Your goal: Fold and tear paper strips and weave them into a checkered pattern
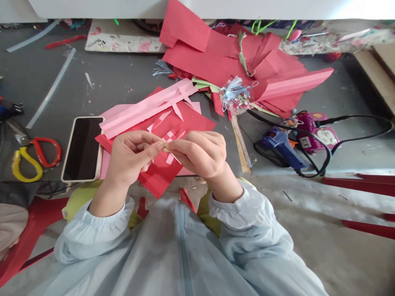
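My left hand (131,158) and my right hand (200,152) meet in the middle, fingers pinched together on a red paper sheet (160,174) woven with pale pink strips (173,133). Both hands are closed on the paper, thumbs and forefingers nearly touching. Behind the sheet lies a folded pink paper (148,109) with loose pink strips across it. My pale blue sleeves fill the bottom of the view.
A phone (82,148) lies face up at the left, beside red and yellow scissors (35,158). A heap of red paper (234,57) sits at the back. A blue glue gun (280,148) with a black cable lies at the right. A red chair (27,234) is lower left.
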`<action>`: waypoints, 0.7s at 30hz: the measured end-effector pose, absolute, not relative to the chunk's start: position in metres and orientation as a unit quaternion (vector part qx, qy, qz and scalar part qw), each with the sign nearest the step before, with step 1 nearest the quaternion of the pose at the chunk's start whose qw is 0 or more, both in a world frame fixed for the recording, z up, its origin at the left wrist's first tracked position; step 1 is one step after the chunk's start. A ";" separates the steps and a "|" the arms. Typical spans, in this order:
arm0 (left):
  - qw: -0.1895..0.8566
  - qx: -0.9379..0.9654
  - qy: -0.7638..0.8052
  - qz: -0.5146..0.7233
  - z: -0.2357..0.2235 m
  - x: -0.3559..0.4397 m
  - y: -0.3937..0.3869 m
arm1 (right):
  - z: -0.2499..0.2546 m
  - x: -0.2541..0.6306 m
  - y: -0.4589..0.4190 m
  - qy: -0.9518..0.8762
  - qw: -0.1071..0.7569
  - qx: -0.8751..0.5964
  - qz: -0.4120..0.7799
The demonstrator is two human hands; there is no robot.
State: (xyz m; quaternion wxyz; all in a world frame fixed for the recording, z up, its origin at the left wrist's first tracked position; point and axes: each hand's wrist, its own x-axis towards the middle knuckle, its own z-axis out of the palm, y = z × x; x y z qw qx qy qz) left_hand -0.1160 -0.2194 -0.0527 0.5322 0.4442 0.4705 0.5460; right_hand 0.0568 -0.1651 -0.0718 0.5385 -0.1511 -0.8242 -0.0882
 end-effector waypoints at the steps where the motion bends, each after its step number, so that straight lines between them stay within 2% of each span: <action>1: 0.534 0.442 0.468 0.549 -0.053 -0.115 -0.219 | -0.072 0.057 -0.165 -0.825 0.538 -0.153 -0.087; 16: 0.518 0.441 0.497 0.539 -0.051 -0.115 -0.221 | -0.072 0.055 -0.166 -0.830 0.520 -0.179 -0.093; 21: 0.543 0.436 0.500 0.514 -0.050 -0.118 -0.219 | -0.072 0.056 -0.164 -0.826 0.526 -0.179 -0.099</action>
